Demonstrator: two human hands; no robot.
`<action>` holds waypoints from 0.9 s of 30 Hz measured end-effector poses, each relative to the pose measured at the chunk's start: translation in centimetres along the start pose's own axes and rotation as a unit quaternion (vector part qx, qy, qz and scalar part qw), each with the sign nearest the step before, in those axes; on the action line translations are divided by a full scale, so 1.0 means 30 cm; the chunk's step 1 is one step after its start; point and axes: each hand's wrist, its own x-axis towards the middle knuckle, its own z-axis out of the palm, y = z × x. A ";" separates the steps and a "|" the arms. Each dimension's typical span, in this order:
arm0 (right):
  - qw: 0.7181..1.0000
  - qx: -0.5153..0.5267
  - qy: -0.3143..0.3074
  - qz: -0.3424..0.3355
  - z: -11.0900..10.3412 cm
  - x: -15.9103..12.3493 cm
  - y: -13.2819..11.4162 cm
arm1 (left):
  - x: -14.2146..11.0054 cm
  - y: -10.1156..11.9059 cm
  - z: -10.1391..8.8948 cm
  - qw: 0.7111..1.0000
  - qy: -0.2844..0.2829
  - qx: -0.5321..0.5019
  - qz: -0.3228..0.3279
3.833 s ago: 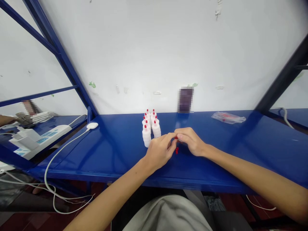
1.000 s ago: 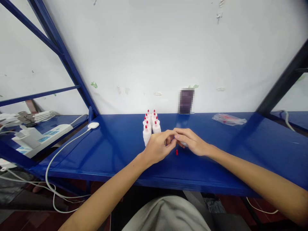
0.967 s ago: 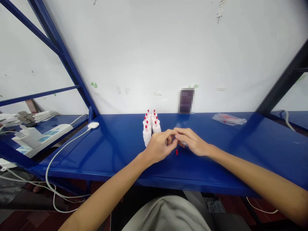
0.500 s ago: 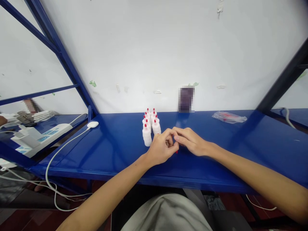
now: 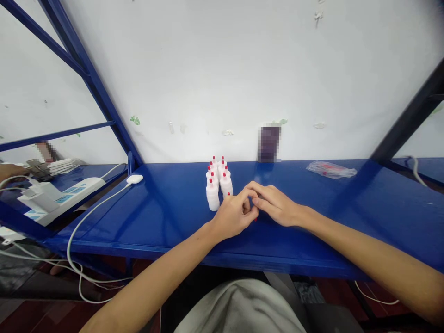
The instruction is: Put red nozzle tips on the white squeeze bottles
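My left hand (image 5: pixel 233 216) and my right hand (image 5: pixel 278 206) meet fingertip to fingertip just above the blue shelf (image 5: pixel 166 217). Both hands are closed in a pinch, and what they pinch is hidden between the fingers. A speck of a red cap (image 5: pixel 256 219) shows on the shelf under the fingers. Just left of my left hand stands a tight cluster of small white bottles with red caps (image 5: pixel 217 181). One more red tip (image 5: pixel 228 194) peeks out right behind my left knuckles.
A clear plastic bag with red pieces (image 5: pixel 331 169) lies at the back right, and a blurred dark object (image 5: pixel 269 144) leans on the wall. A white puck on a cable (image 5: pixel 134 179), a power strip (image 5: pixel 58 200) and another person's hand (image 5: pixel 9 171) are at the left.
My hands have drawn closer together and sunk toward the shelf. The loose red cap that lay in plain sight below them is now almost covered by my fingers.
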 end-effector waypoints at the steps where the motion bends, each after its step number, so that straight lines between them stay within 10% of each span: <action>1: 1.000 -0.003 0.000 0.000 0.000 0.000 -0.001 | 0.000 0.001 -0.001 1.000 -0.002 0.005 0.003; 16: 0.999 0.020 0.040 -0.003 0.014 -0.008 -0.032 | -0.011 0.022 -0.012 0.997 -0.058 -0.040 -0.013; 23: 0.997 -0.052 0.023 0.058 -0.027 0.004 -0.004 | -0.013 0.036 -0.069 0.985 0.128 0.037 -0.106; 27: 0.987 -0.112 -0.071 0.085 -0.054 0.008 0.001 | -0.023 0.022 -0.088 0.969 0.144 0.141 -0.140</action>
